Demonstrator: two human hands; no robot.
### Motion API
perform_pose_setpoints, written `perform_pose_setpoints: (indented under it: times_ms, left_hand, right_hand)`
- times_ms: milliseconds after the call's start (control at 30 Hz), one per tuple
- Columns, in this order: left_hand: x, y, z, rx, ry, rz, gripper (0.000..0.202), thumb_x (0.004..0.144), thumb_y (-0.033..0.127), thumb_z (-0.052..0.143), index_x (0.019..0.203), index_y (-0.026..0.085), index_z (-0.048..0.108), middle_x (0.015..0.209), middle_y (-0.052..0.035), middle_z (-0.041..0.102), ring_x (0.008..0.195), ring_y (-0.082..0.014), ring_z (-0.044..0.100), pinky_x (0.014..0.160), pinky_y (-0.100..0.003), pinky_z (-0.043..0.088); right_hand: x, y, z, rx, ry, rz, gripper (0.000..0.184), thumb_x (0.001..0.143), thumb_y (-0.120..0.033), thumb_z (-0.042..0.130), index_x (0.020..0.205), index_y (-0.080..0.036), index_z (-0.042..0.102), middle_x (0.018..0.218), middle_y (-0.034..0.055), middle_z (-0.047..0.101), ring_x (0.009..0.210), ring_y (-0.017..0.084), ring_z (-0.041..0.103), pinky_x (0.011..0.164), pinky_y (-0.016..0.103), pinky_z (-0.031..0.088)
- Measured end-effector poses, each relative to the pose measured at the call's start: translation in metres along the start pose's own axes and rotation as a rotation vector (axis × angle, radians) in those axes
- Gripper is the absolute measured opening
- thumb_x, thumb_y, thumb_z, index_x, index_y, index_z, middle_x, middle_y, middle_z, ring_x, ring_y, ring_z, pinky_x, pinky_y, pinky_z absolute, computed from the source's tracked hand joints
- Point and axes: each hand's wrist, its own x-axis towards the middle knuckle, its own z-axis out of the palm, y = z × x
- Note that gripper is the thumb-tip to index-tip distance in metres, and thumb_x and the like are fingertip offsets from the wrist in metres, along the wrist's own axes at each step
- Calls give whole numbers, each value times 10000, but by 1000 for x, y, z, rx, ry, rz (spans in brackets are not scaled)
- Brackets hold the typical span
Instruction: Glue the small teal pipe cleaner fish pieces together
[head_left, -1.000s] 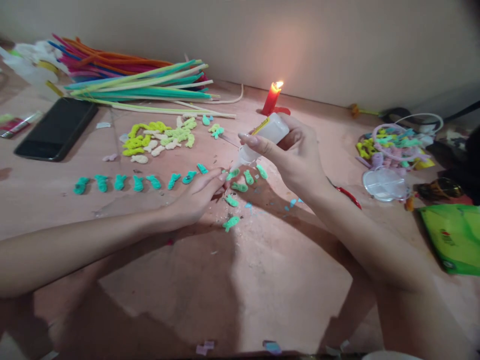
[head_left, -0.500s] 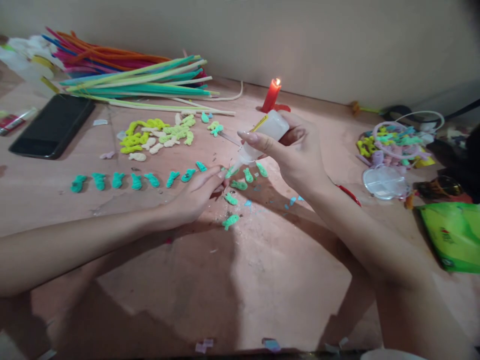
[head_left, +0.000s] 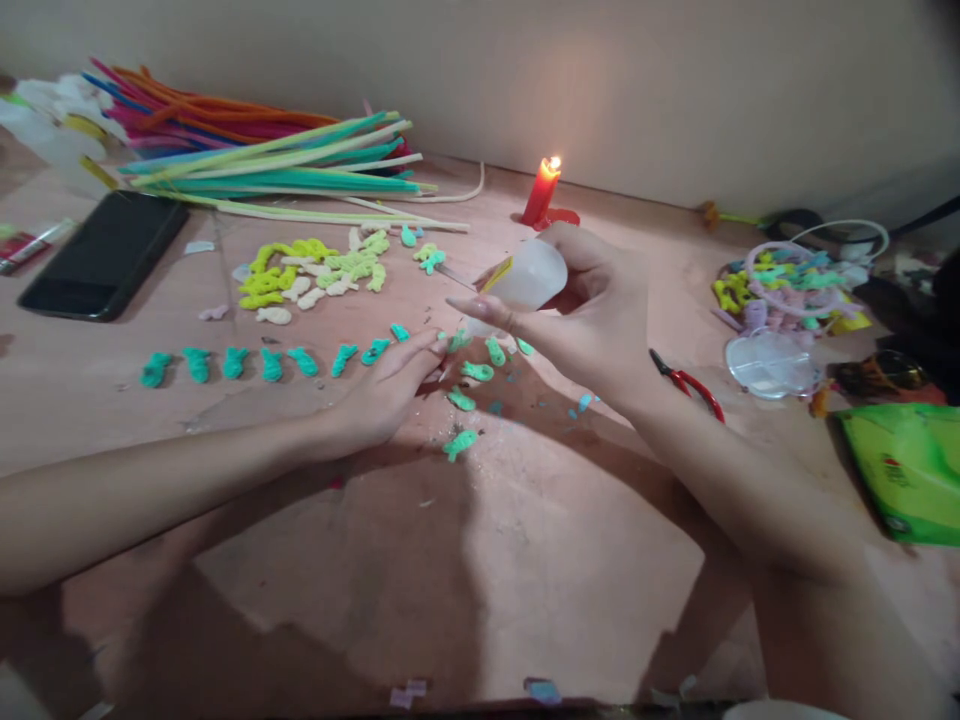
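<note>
My right hand (head_left: 592, 305) is wrapped round a white squeeze glue bottle (head_left: 529, 278) with a yellow label strip. The bottle is tilted, its tip pointing down and left toward my left hand. The fingers of my left hand (head_left: 397, 385) are pinched at a small green fish-shaped pipe-cleaner piece (head_left: 458, 341), partly hidden by the fingers and bottle. Green fish pieces (head_left: 461, 445) lie below and right of the fingertips. A row of teal fish pieces (head_left: 235, 363) stretches to the left of my left hand.
A lit red candle (head_left: 541, 192) stands behind my right hand. Pipe cleaners (head_left: 285, 180) and a phone (head_left: 105, 255) lie at the back left, near yellow and cream pieces (head_left: 322, 265). Red-handled cutters (head_left: 697, 390), a clear lidded box (head_left: 772, 365) and a green packet (head_left: 900, 470) are at right.
The bottle has shifted slightly left and tipped over further, its base now turned more toward me. My right hand moved with it, uncovering more of the cutters. My left hand stays nearly in place.
</note>
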Motion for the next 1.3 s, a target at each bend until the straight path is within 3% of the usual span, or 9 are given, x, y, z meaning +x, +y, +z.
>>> perform_pose_setpoints:
  times_ms: [67, 167, 367, 567, 667, 800, 967, 1100, 1300]
  left_hand:
    - [0, -3, -2, 13, 12, 13, 305, 956, 493, 659, 870, 204, 618, 861, -22, 625, 884, -196, 620, 818, -292, 522]
    - [0, -4, -2, 33, 2, 60, 399, 966, 560, 667, 807, 203, 586, 770, -2, 559, 731, -157, 526, 701, -271, 455]
    - [-3, 3, 2, 37, -58, 103, 569, 955, 683, 675, 718, 209, 467, 685, 26, 435, 634, -129, 384, 616, -271, 380]
    - [-6, 0, -2, 45, -68, 75, 469, 1003, 589, 645, 776, 205, 503, 759, 11, 512, 711, -147, 469, 686, -274, 430]
    - [-8, -2, -3, 45, -70, 61, 459, 997, 587, 642, 781, 206, 503, 758, 18, 496, 714, -147, 466, 697, -271, 437]
    - [-9, 0, -1, 39, -69, 69, 452, 1005, 564, 631, 772, 203, 490, 762, 22, 463, 706, -139, 431, 696, -269, 418]
    - [-9, 3, -1, 44, -85, 77, 450, 1020, 548, 611, 764, 207, 467, 750, 21, 444, 693, -141, 409, 660, -267, 399]
    - [-9, -1, -3, 64, -91, 87, 421, 1048, 518, 572, 784, 208, 465, 773, 18, 449, 718, -145, 418, 683, -268, 406]
    - [-9, -7, -5, 118, -106, 88, 430, 1035, 545, 580, 792, 202, 489, 776, 17, 437, 720, -142, 416, 671, -270, 374]
  right_hand:
    - [-3, 0, 0, -42, -29, -61, 426, 834, -562, 902, 773, -237, 633, 797, 9, 717, 719, 154, 633, 663, 316, 597]
    - [-2, 6, -1, -106, -47, -111, 374, 874, -564, 865, 837, -249, 666, 850, 19, 751, 754, 171, 660, 699, 332, 604]
    - [12, 22, -9, -194, 5, -122, 397, 859, -607, 870, 1038, -266, 774, 1112, 64, 779, 1052, 250, 699, 921, 421, 606]
    - [22, 50, -10, 223, -23, 272, 402, 836, -482, 874, 1147, -263, 742, 1154, 40, 787, 1021, 201, 744, 835, 334, 597]
    - [22, 65, -8, 348, -27, 465, 384, 796, -518, 887, 930, -232, 669, 972, 46, 761, 929, 195, 756, 753, 312, 593]
    - [21, 74, -3, 378, -59, 528, 520, 761, -584, 923, 900, -246, 553, 864, 33, 731, 836, 196, 746, 617, 294, 579]
    - [40, 79, 17, 219, -229, 407, 532, 858, -320, 866, 1276, -247, 546, 1225, 96, 755, 1043, 228, 756, 859, 385, 676]
    - [63, 85, 42, 54, -316, 238, 577, 871, -136, 767, 1387, -236, 529, 1386, 108, 658, 1128, 215, 718, 1000, 370, 647]
    - [65, 85, 53, -46, -398, 14, 365, 994, -267, 725, 1319, -241, 560, 1334, 23, 679, 1163, 141, 616, 1038, 349, 609]
